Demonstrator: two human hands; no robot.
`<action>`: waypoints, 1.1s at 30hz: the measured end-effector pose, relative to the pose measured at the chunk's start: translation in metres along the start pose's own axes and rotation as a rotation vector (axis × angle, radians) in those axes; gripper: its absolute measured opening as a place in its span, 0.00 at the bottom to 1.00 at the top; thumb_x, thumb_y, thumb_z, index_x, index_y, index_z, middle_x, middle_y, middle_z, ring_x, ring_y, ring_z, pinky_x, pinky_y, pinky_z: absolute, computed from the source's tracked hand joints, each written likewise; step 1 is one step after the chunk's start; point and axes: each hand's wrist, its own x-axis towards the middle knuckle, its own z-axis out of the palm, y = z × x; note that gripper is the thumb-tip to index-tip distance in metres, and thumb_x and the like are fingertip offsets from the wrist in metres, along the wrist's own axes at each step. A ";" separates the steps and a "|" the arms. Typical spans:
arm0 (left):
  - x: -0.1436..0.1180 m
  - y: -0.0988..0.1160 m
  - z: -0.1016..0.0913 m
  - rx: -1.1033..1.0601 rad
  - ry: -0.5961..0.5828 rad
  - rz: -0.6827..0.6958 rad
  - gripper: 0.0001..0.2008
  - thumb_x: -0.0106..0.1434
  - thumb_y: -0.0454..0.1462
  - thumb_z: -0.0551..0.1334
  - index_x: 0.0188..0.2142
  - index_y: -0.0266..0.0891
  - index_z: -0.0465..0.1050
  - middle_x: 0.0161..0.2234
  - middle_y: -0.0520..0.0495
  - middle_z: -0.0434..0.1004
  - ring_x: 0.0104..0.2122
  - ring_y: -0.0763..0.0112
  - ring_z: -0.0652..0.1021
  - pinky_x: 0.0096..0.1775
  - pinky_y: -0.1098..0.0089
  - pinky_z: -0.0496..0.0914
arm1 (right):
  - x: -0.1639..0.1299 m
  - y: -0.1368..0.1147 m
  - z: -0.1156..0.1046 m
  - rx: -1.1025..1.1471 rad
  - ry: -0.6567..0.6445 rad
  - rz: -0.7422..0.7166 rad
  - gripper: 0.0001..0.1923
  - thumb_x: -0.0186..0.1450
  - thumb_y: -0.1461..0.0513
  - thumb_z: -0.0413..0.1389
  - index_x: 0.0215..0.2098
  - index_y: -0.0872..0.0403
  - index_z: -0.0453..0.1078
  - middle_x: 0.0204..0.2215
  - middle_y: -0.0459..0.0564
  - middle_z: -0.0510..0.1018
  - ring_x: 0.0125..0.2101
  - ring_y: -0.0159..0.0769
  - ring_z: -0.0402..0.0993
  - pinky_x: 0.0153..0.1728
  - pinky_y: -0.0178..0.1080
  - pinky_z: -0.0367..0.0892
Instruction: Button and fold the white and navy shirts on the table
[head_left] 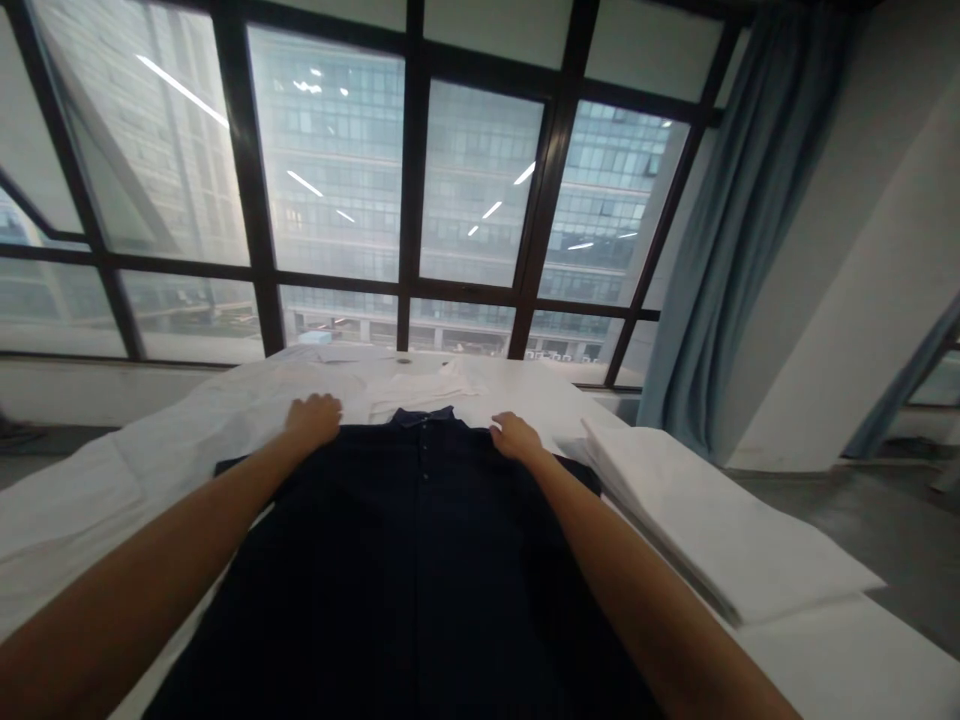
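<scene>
A dark navy collared shirt [420,560] lies spread out in front of me, front side up, its collar [424,416] pointing away. Small buttons run down from the neck. At the shirt's left shoulder edge, my left hand [313,420] is closed on the fabric with its fingers curled. My right hand [516,437] pinches the opposite shoulder, thumb and fingers together at the cloth. Short sleeves stick out beyond both forearms. The lower end of the shirt runs out of view at the bottom.
Under the shirt is a white-covered table [847,650]. White cloth [82,500] lies rumpled at the left, and a folded white stack [720,520] rests at the right. Beyond are large windows [330,160], with a blue curtain [739,250] and a slanted pillar at right.
</scene>
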 end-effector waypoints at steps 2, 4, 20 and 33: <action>0.027 0.026 0.016 0.019 -0.037 0.036 0.13 0.66 0.37 0.56 0.49 0.39 0.72 0.51 0.41 0.72 0.50 0.56 0.72 0.48 0.56 0.67 | 0.029 -0.028 0.004 0.069 0.041 -0.109 0.19 0.70 0.60 0.43 0.52 0.54 0.70 0.54 0.55 0.71 0.54 0.38 0.66 0.53 0.38 0.60; 0.052 0.050 0.031 0.051 -0.058 0.137 0.17 0.65 0.32 0.52 0.51 0.42 0.71 0.53 0.43 0.72 0.53 0.57 0.70 0.50 0.57 0.64 | 0.054 -0.051 0.010 0.103 0.058 -0.152 0.19 0.70 0.61 0.42 0.50 0.54 0.71 0.52 0.53 0.73 0.53 0.35 0.67 0.53 0.36 0.61; 0.105 0.028 0.046 0.195 -0.174 0.340 0.13 0.57 0.44 0.63 0.40 0.45 0.77 0.55 0.45 0.69 0.55 0.53 0.64 0.54 0.54 0.55 | 0.091 -0.051 0.005 -0.235 -0.114 -0.316 0.18 0.58 0.62 0.57 0.47 0.50 0.72 0.49 0.54 0.69 0.41 0.42 0.73 0.39 0.38 0.68; 0.125 0.012 0.039 -0.151 -0.336 0.313 0.18 0.56 0.44 0.63 0.45 0.41 0.75 0.38 0.47 0.79 0.35 0.68 0.76 0.37 0.72 0.66 | 0.104 -0.047 -0.006 -0.267 -0.207 -0.403 0.19 0.58 0.65 0.55 0.48 0.48 0.74 0.44 0.51 0.76 0.42 0.41 0.72 0.38 0.37 0.66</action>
